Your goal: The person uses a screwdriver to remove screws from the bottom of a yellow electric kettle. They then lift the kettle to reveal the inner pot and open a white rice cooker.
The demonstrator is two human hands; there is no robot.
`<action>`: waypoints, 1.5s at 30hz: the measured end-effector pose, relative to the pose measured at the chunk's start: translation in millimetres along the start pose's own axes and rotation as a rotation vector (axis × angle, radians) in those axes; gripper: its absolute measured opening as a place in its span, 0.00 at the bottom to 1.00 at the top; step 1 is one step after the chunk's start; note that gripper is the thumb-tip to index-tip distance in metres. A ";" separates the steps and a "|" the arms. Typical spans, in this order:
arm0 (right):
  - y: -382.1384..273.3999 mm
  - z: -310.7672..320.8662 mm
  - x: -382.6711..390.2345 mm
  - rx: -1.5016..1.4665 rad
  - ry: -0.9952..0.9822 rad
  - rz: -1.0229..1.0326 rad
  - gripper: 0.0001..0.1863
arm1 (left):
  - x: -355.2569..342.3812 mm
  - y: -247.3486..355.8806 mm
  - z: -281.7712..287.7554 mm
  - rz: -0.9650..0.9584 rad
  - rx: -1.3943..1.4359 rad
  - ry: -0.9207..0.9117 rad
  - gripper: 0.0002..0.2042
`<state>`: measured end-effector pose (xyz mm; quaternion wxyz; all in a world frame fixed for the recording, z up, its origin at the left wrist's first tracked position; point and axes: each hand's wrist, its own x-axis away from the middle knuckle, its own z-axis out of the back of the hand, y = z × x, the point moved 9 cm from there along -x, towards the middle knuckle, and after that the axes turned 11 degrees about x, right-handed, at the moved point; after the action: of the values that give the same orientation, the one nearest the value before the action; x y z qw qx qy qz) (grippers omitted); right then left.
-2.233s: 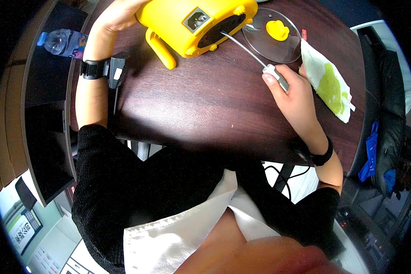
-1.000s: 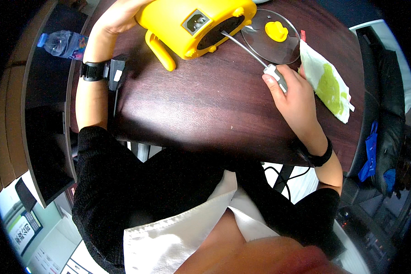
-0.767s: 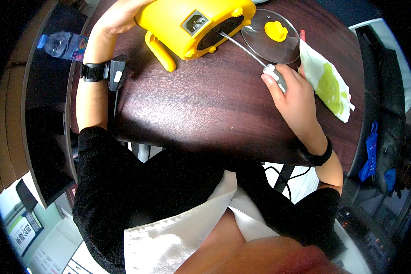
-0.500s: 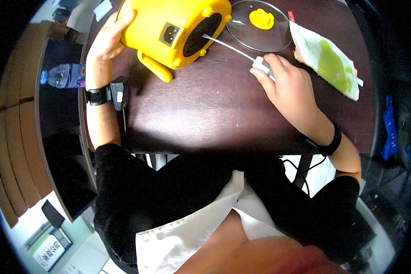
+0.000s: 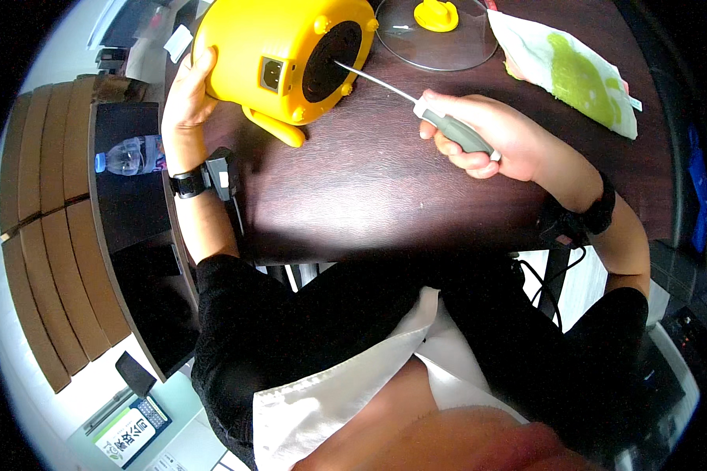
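A yellow electric cooking pot (image 5: pixel 243 47) lies tipped on its side, its black round base (image 5: pixel 320 77) turned toward the right. My left hand (image 5: pixel 190 90) grips it at the left, fingers partly hidden behind the body. A power socket (image 5: pixel 272 74) and small yellow feet show on the underside, and a yellow handle (image 5: pixel 275 128) points down toward me. My right hand (image 5: pixel 495 137) is closed around the grey and white grip of a screwdriver (image 5: pixel 459 132). The screwdriver's tip meets the middle of the black base.
Behind the screwdriver lies a glass lid (image 5: pixel 404 47) with a yellow knob (image 5: pixel 436 15). A white and green cloth (image 5: pixel 569 78) rests at the far right of the dark table (image 5: pixel 353 188). Near my left wrist is a black plug adapter (image 5: pixel 222 174). A plastic bottle (image 5: pixel 130 156) stands off to the left.
My right hand has turned about the screwdriver's grip, so more of the handle shows. The tip stays at the base. The whole view has shifted slightly.
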<state>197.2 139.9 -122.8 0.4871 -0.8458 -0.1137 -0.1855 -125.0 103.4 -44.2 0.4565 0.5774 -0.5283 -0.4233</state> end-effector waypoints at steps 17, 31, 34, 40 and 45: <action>-62.1 3.8 33.6 1.263 0.798 0.589 0.17 | 1.4 0.2 -1.5 -0.003 0.100 -0.053 0.21; -34.7 19.1 9.1 0.847 0.482 0.288 0.18 | 1.3 0.4 -1.8 -0.010 0.073 -0.035 0.23; -29.7 19.9 7.5 0.777 0.462 0.211 0.19 | 2.5 -0.1 1.6 -0.012 0.064 -0.022 0.23; -32.5 20.8 13.2 0.710 0.501 0.213 0.23 | 1.5 0.2 -1.3 -0.020 0.061 -0.024 0.23; -27.3 21.6 9.7 0.620 0.454 0.181 0.22 | 1.5 0.9 0.4 -0.024 0.053 -0.025 0.23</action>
<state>200.2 172.4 -107.2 0.7466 -0.6027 0.0215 -0.2809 -125.5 101.8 -43.4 0.4291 0.5903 -0.5380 -0.4217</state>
